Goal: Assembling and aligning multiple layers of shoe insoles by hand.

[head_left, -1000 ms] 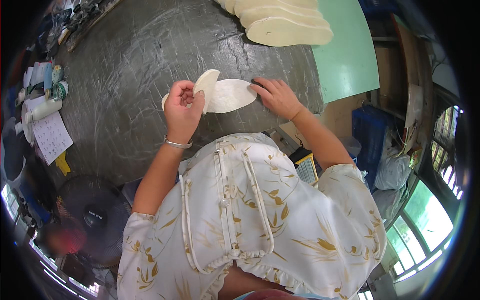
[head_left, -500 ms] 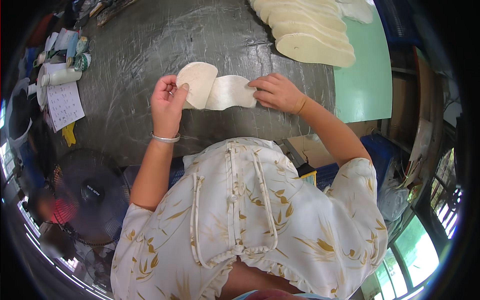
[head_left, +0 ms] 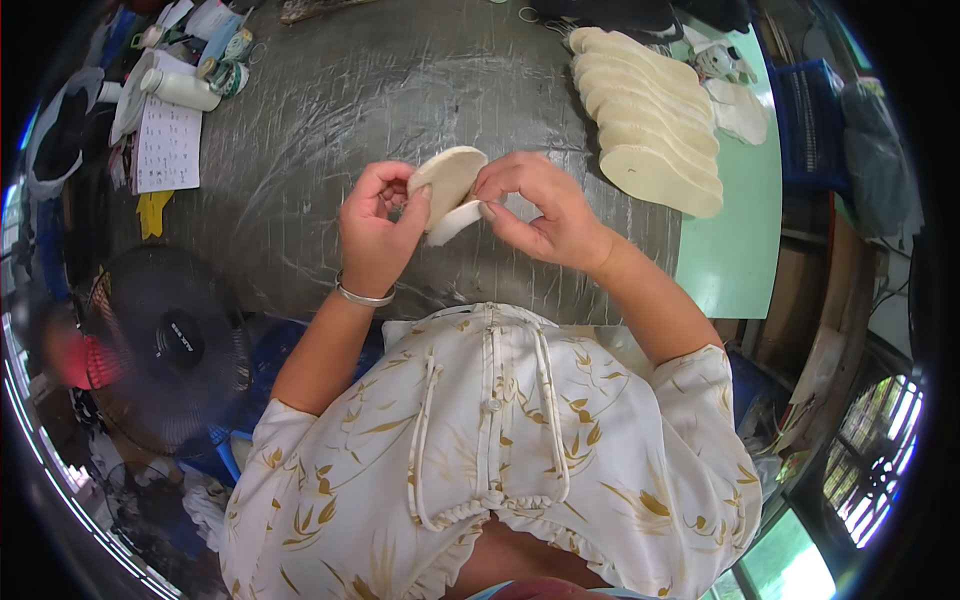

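Over the near part of the dark table, I hold a cream shoe insole [head_left: 445, 182] between both hands, tilted up and bent. Its whiter, thinner part [head_left: 455, 223] angles away below the thicker rounded end. My left hand [head_left: 384, 228] pinches the rounded end between thumb and fingers. With thumb and fingertips, my right hand [head_left: 540, 210] grips the whiter part at its right edge. Whether the two parts are joined is hidden by the bend. To the right lies an overlapping row of several similar cream insoles [head_left: 655, 130].
Plastic-like film covers the dark table [head_left: 320, 120]. A pale green board [head_left: 735, 250] lies under the insole row's right side. At the left are a white bottle [head_left: 182, 90], a written sheet [head_left: 168, 150] and a fan [head_left: 175, 345]. A blue crate [head_left: 812, 125] stands at the far right.
The insole, earlier held nearly flat and spread sideways, is now tilted up and bent together. My hands have come closer to each other. The view has shifted too.
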Tool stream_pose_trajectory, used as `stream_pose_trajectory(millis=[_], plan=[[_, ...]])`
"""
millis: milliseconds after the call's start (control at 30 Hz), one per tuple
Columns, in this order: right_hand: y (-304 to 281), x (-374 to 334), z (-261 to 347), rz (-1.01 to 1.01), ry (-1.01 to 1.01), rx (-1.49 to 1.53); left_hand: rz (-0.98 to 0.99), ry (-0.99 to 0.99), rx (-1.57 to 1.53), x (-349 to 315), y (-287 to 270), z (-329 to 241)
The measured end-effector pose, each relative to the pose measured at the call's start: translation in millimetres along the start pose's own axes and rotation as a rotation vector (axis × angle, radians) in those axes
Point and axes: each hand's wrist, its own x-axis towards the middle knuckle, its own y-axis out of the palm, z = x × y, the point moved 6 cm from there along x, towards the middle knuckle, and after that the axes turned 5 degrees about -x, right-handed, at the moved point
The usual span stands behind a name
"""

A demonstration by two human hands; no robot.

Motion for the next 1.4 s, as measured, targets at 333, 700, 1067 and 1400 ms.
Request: stream_pose_trajectory(millis=[333,700,1067,1400], plan=[[1.8,23.5,15.4,-0.031,-0.026,-0.031,0.028,0.078,0.084,-3.4,-9.3,-15.8],[-4.6,20.4,17.2,-0.044,0.027,-0.071,0.127,0.116,0.046,-6.9,8.0,-30.6],[-7.6,19.3,21.4,-0.085,0.03,-0.106,0.174,0.123,0.111,-7.2,9.2,-38.0],[-0.6,18.0,22.6,-0.126,0.114,-0.034,0.332,0.072,-0.065,-2.6,4.9,-47.1]])
